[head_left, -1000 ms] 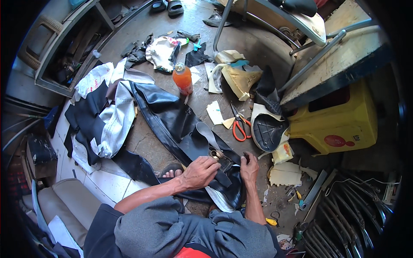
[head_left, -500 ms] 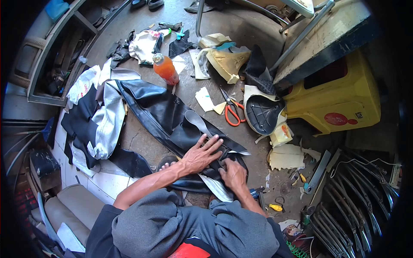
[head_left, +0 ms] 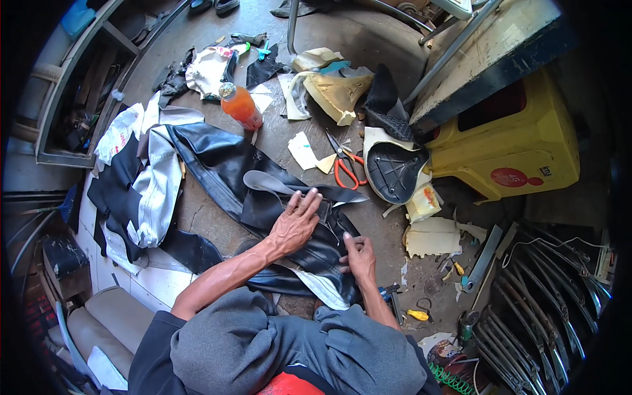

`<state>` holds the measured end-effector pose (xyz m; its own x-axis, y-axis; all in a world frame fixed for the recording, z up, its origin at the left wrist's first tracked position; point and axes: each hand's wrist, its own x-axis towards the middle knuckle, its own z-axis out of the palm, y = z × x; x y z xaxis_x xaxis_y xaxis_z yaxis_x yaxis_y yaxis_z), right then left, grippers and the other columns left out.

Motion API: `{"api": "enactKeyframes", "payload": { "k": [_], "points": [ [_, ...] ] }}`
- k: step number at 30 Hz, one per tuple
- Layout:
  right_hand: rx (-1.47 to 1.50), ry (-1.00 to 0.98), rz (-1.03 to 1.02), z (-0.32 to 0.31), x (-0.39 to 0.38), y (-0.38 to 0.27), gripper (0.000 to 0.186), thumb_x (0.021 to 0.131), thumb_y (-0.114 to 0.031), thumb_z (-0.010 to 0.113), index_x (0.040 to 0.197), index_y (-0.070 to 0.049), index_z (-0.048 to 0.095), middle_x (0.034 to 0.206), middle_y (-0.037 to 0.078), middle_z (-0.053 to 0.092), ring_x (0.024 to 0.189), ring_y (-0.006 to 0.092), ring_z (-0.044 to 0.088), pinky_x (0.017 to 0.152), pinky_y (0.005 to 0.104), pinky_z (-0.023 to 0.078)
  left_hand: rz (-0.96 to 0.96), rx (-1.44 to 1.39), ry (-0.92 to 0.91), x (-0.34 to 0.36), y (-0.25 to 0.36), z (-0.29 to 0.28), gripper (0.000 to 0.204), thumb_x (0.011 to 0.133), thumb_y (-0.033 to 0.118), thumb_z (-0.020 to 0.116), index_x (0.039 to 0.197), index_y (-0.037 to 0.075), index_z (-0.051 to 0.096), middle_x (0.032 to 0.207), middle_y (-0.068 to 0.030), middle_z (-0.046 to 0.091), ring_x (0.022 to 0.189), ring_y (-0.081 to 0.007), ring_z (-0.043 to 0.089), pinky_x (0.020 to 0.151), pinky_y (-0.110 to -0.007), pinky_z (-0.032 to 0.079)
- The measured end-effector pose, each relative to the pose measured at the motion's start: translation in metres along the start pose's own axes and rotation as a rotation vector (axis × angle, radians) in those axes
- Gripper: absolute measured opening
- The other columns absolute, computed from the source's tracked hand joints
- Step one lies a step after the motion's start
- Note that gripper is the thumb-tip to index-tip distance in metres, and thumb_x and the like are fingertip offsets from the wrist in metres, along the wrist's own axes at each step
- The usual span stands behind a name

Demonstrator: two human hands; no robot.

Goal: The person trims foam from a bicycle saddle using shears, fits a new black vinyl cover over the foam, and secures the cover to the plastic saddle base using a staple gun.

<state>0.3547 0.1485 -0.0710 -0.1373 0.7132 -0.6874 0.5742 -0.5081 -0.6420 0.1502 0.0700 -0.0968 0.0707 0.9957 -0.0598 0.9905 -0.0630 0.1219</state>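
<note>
A large sheet of black vinyl with a pale underside lies creased across the floor before my knees. My left hand rests on it, palm down, fingers stretched out. A grey-backed strip curls up beyond those fingertips. Close to the vinyl's right edge is my right hand, its fingers bent inward; what they pinch is too small to make out. Between both hands the vinyl is bunched in folds. Scissors with red handles lie spread on the floor farther off.
An orange drink bottle stands beyond the vinyl. Foam pieces and a black seat base lie ahead right, near a yellow plastic case. Metal frames are stacked at right; a yellow-handled tool lies by my right knee.
My right hand has drawn slightly back and its fingers have loosened from the tight grip on the folds. The left hand has shifted a little up and left. The whole view has moved slightly.
</note>
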Motion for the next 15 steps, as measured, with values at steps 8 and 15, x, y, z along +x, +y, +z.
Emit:
{"api": "enactKeyframes", "payload": {
  "k": [8,15],
  "points": [
    [-0.174,-0.551,0.284,0.024,0.034,0.000,0.053,0.097,-0.052,0.058,0.107,0.000,0.063,0.076,0.004,0.063,0.055,0.0105,0.061,0.043,0.0223,0.048,0.100,-0.102,-0.014,0.013,0.009,0.009,0.040,0.078,0.030,0.069,0.112,0.010,0.065,0.154,-0.0116,0.042,0.145,-0.0268,0.036,0.120,-0.054,0.018],
    [0.141,-0.525,0.294,0.021,0.030,0.020,0.034,0.100,-0.038,0.056,0.099,-0.004,0.060,0.068,0.001,0.057,0.048,0.0098,0.051,0.040,0.0242,0.039,0.081,-0.122,-0.005,0.012,0.011,0.006,0.027,0.090,0.025,0.055,0.111,0.010,0.064,0.156,-0.0127,0.041,0.142,-0.0261,0.041,0.120,-0.048,0.021]
  ]
}}
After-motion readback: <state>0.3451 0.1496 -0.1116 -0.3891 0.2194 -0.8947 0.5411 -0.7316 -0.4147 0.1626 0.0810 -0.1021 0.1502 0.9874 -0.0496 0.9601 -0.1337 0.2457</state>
